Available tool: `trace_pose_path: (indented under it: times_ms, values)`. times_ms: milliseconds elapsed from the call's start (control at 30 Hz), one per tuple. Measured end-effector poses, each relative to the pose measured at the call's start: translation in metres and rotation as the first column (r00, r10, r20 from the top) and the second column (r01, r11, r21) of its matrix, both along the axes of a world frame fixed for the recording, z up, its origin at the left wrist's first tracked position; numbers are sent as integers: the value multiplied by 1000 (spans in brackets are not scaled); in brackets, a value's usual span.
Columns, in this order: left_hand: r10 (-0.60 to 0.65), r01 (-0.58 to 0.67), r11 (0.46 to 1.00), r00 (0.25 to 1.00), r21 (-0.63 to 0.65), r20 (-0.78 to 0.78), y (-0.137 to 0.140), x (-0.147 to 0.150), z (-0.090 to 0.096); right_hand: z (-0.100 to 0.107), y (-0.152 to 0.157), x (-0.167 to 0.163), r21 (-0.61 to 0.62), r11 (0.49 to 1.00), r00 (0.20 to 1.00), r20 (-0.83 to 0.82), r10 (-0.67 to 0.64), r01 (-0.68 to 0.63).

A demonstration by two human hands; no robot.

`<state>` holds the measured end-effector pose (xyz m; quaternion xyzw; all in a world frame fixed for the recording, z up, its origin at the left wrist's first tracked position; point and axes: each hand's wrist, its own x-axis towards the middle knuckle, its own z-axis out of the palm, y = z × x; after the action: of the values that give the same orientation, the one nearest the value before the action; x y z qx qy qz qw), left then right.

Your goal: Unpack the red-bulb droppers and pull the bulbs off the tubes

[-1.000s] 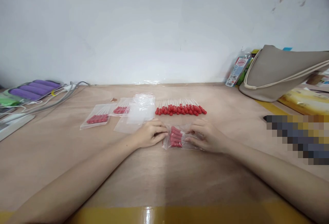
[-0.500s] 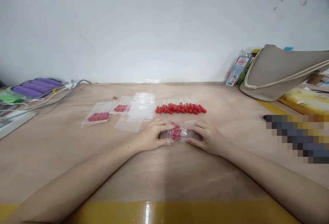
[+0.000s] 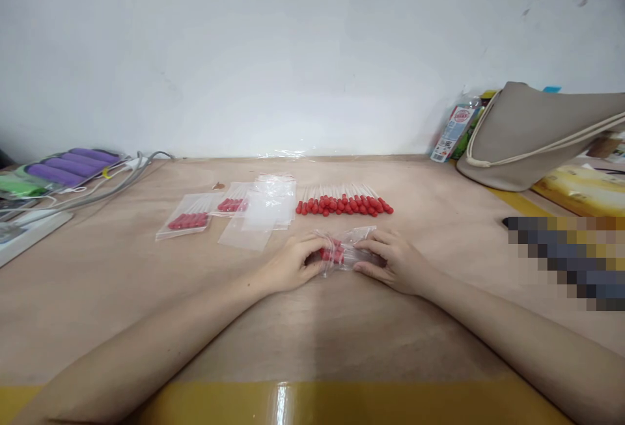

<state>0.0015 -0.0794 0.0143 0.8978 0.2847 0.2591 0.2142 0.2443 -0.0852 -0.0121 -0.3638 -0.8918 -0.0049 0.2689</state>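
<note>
Between my hands lies a clear zip bag (image 3: 349, 256) with several red-tipped sticks (image 3: 333, 254) inside, their red ends toward the left. My left hand (image 3: 297, 261) grips the bag's left end, fingers and thumb closed around its edge. My right hand (image 3: 393, 259) holds the other end, over the pale sticks. Just beyond, a row of loose red-tipped sticks (image 3: 344, 205) lies with red ends toward me. Left of that row is a stack of flat clear zip bags (image 3: 268, 204). Two filled bags, one farther left (image 3: 188, 217) and one beside the stack (image 3: 232, 205), hold red-tipped sticks too.
Purple cylinders (image 3: 73, 168), cables (image 3: 122, 181) and a white power strip (image 3: 34, 236) sit at the left. On the right are a grey bag (image 3: 527, 138), a carton (image 3: 452, 132), a yellow packet (image 3: 581, 191) and a blurred dark object (image 3: 561, 259). A white wall (image 3: 312, 54) closes the back.
My left hand has shifted slightly right and inward over the bag's left end, covering more of the red tips. The bag looks more crumpled there. My right hand stays almost still.
</note>
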Motion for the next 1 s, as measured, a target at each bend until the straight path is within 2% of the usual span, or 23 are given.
trace_pose_path:
  times_ms: [200,300,367,400,433,500,567,600,667,700,767,833,900,1000]
  values:
    - [24,8,971,991,-239,130,15,-22,9,1,-1,0,-15,1000,1000,-18,-15,14]
    - [66,-31,898,996,-438,65,31,-52,29,2,-2,0,-36,999,1000,-18,-22,21]
    - [115,-101,867,993,-488,0,39,-74,46,2,-1,0,-46,999,1000,-18,-25,24]
    - [195,-163,861,981,-482,18,41,-84,55,1,-1,0,-50,998,999,-19,-28,27]
    - [315,-248,864,945,-439,86,43,-92,62,1,-1,0,-52,998,999,-19,-29,28]
    - [524,-439,834,820,-335,230,46,-101,71,1,-1,0,-53,998,999,-21,-30,29]
    - [623,-572,782,701,-248,347,50,-100,70,1,-1,0,-50,998,999,-26,-28,27]
    - [633,-606,768,673,-205,383,53,-95,65,1,0,0,-52,998,999,-26,-26,25]
    - [598,-623,777,689,-87,410,62,-82,52,1,0,0,-59,998,999,-19,-25,24]
    - [566,-621,783,722,13,398,68,-74,43,0,0,1,-60,998,1000,-15,-27,26]
    - [522,-583,787,803,202,286,78,-57,29,0,0,1,-56,998,999,-9,-33,32]
    - [513,-539,779,842,321,170,86,-43,19,0,0,2,-50,998,999,-3,-34,34]
    - [516,-501,783,854,368,66,92,-32,15,0,0,2,-53,998,1000,4,-29,29]
    - [515,-477,804,857,354,-16,94,-25,13,0,0,2,-51,998,1000,1,-25,25]
